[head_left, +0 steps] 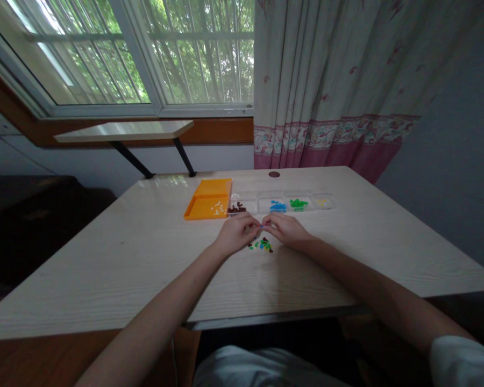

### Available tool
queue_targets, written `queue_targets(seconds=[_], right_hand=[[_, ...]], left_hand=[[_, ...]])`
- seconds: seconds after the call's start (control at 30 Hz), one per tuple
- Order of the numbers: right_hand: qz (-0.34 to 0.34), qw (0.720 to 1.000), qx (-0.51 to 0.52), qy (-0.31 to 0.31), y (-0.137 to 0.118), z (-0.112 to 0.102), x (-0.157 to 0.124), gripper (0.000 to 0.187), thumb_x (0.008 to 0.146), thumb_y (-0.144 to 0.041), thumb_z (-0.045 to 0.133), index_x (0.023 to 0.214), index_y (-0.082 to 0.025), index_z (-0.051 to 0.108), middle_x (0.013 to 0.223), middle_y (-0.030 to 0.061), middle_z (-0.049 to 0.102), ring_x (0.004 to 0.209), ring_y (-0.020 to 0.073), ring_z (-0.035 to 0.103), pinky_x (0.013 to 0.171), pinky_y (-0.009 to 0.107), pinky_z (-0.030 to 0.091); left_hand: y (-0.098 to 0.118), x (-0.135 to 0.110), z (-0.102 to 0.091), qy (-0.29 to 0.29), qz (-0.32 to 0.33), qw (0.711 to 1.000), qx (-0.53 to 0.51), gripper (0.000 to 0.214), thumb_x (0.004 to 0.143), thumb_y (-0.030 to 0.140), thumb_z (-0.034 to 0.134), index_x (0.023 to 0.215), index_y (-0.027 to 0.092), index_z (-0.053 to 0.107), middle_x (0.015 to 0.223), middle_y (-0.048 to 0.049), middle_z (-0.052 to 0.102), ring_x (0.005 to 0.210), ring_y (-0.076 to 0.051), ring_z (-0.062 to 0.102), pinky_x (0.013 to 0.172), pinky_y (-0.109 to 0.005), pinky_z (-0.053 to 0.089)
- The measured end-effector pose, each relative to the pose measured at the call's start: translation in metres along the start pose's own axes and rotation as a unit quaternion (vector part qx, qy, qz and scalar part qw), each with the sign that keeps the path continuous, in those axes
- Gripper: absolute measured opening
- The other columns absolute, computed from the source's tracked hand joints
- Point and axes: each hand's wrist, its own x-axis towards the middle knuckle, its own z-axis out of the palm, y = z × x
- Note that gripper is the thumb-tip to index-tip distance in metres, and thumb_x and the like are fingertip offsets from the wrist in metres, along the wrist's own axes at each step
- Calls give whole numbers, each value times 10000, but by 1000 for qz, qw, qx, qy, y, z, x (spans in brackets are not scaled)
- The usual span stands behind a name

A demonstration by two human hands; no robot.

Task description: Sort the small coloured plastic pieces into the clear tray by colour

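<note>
My left hand (237, 233) and my right hand (287, 229) meet over the middle of the table, fingertips pinched together. Between them shows a tiny blue plastic piece (262, 227), too small to make out its shape; both hands seem to grip it. Just below the fingertips lies a loose pile of small mixed pieces (264, 244) in green, blue, brown and yellow. Beyond my hands, clear boxes hold brown pieces (237, 208), blue pieces (278, 206), green pieces (298, 204) and a few yellow pieces (321, 202). My left hand partly covers the front of the brown pieces' box.
An open orange case (210, 188) with white pieces (217, 208) in its near part stands left of the boxes. The pale wooden table (145, 269) carries a raised shelf (129, 130) at the back left. A curtain (306, 107) hangs behind, beside a barred window.
</note>
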Motion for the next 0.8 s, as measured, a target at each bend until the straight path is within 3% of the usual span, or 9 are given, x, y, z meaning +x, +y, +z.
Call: queue_targets(seconds=[0.47, 0.8], right_hand=[[-6, 999, 12, 44, 3, 2, -1, 167, 838, -299, 510, 890, -180, 615, 816, 34, 622, 734, 125, 563, 669, 220, 411], [-21, 996, 30, 87, 3, 4, -1, 183, 841, -312, 502, 861, -178, 624, 784, 39, 629, 704, 126, 565, 645, 226, 426]], left_hand=[[2, 2, -1, 24, -23, 998, -45, 95, 736, 174, 564, 764, 145, 649, 659, -9, 559, 600, -91, 486, 554, -192, 381], [1, 2, -1, 18, -28, 996, -83, 126, 773, 230, 554, 797, 149, 647, 675, -11, 559, 589, -84, 477, 545, -186, 376]])
